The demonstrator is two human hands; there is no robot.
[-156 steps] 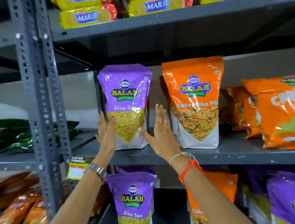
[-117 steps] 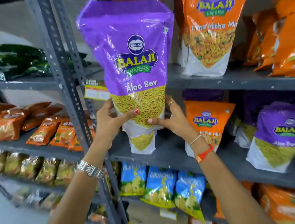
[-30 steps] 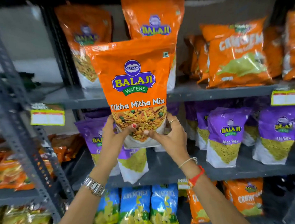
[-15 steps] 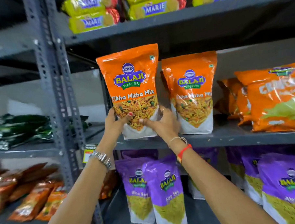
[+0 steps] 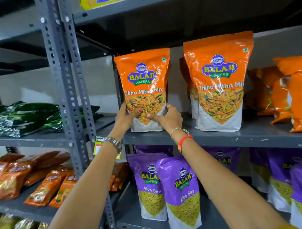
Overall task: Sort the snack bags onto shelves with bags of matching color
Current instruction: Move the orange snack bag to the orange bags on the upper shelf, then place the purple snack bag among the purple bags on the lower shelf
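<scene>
An orange Tikha Mitha Mix bag (image 5: 143,80) stands upright at the left end of the grey orange-bag shelf (image 5: 234,138). My left hand (image 5: 125,116) grips its lower left side and my right hand (image 5: 166,118) grips its lower right side. A second orange Tikha Mitha Mix bag (image 5: 219,83) stands to its right, with more orange bags (image 5: 287,94) further right. On the shelf below, two purple Aloo Sev bags (image 5: 169,186) stand side by side, with more purple bags (image 5: 288,181) to their right.
A perforated grey upright post (image 5: 64,83) stands left of my hands. Dark green packs (image 5: 25,118) lie on the left unit's shelf, with orange-red packets (image 5: 28,176) below. Yellow Marie biscuit packs (image 5: 98,0) sit on the top shelf. A yellow price tag (image 5: 99,147) hangs behind my left wrist.
The purple Aloo Sev bag went from the upper shelf down to the purple shelf. An orange bag came up from there, and both hands have now lowered it onto the orange shelf.
</scene>
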